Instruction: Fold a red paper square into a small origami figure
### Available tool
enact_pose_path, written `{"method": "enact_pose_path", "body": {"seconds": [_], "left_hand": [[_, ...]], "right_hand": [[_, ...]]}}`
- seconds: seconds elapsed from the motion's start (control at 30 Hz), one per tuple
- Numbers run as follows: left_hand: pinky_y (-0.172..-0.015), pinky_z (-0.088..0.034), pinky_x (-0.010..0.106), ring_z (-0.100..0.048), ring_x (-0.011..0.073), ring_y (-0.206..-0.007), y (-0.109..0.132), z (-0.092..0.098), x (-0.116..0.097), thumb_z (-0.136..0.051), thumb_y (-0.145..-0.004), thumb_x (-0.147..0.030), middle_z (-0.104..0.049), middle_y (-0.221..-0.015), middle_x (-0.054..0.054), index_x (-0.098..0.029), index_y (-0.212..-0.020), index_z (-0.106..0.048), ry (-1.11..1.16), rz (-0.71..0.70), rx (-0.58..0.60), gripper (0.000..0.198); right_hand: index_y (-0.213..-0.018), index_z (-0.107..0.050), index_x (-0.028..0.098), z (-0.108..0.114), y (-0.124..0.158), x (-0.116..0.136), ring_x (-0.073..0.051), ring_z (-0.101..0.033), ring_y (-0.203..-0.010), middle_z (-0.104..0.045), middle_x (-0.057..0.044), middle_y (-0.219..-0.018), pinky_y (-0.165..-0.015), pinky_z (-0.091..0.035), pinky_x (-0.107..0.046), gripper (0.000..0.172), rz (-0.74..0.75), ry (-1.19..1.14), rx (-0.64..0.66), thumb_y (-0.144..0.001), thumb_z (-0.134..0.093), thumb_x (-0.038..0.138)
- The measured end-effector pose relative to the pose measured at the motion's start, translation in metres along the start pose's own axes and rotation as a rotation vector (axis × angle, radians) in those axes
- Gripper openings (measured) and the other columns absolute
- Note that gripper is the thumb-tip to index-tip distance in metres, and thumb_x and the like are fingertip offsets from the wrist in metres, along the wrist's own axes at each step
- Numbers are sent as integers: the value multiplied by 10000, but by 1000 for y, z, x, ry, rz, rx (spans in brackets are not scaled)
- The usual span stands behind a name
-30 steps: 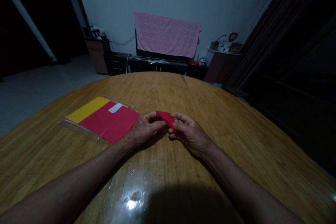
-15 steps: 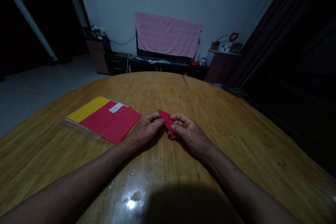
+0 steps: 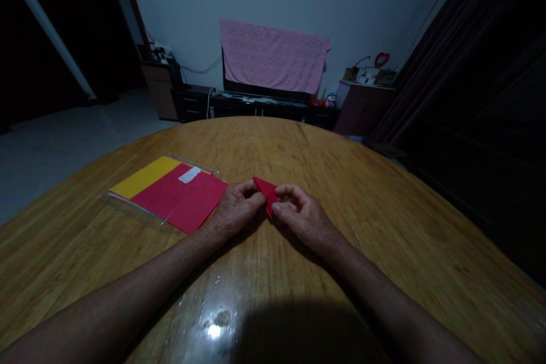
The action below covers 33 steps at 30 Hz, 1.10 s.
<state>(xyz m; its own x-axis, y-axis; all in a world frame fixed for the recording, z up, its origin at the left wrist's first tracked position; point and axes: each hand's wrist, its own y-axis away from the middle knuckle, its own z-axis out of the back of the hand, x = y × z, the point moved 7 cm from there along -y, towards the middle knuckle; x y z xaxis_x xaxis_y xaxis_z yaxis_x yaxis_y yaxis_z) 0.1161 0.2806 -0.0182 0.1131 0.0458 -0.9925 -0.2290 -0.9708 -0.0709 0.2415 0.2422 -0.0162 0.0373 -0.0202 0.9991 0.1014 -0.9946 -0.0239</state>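
Note:
A small folded piece of red paper is held just above the round wooden table, near its middle. My left hand pinches the paper's left side with thumb and fingers closed on it. My right hand pinches its right lower edge, fingers curled. Both wrists rest on the table. Part of the paper is hidden between the fingertips.
A clear plastic sleeve with red and yellow paper sheets lies on the table left of my left hand. Beyond the table stand a low cabinet with a screen under a pink cloth and a small side cabinet. The room is dim.
The visible red piece has become narrower as my hands closed in on it. Both hands shifted slightly left; the right fingertips moved closer to the left ones.

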Motion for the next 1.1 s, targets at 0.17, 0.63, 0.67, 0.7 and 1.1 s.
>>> {"method": "enact_pose_path", "body": {"seconds": [0.17, 0.63, 0.67, 0.7, 1.1], "left_hand": [[-453, -321, 205, -425, 70, -451, 1, 1, 5, -641, -640, -188, -525, -498, -49, -163, -606, -623, -12, 59, -45, 46], [-499, -387, 181, -497, 73, -523, 0, -4, 3, -652, -726, -246, -590, -590, -29, -151, -727, -675, -31, -47, 22, 98], [-511, -398, 185, -509, 77, -536, 1, -4, 2, -654, -731, -245, -609, -611, -21, -149, -742, -688, -65, -72, 21, 102], [-528, -412, 190, -525, 82, -553, 2, -5, 0, -652, -738, -238, -629, -633, -12, -148, -754, -699, -108, -102, 26, 103], [-574, -471, 216, -629, 117, -609, 14, -12, -21, -552, -809, -155, -709, -694, 3, -158, -868, -722, -578, -487, 65, 181]], "right_hand": [[-1177, -476, 239, 5, 0, 7, -194, -616, -886, -608, -90, -1098, -566, -482, -264, 522, 129, 302, -90, -714, -717, 248], [-1205, -493, 199, 0, 4, 16, -189, -629, -866, -586, -120, -1138, -547, -513, -261, 444, 371, 602, -69, -771, -576, 145], [-1219, -487, 190, 0, 4, 15, -191, -634, -861, -596, -126, -1136, -572, -526, -278, 446, 370, 608, -69, -781, -558, 140], [-1230, -483, 181, 0, 4, 16, -195, -638, -868, -606, -129, -1131, -619, -541, -302, 449, 382, 623, -71, -788, -541, 131], [-1130, -565, 150, -4, 7, 26, -215, -630, -941, -666, -115, -1040, -843, -503, -363, 289, 545, 886, -101, -858, -471, 129]]}}
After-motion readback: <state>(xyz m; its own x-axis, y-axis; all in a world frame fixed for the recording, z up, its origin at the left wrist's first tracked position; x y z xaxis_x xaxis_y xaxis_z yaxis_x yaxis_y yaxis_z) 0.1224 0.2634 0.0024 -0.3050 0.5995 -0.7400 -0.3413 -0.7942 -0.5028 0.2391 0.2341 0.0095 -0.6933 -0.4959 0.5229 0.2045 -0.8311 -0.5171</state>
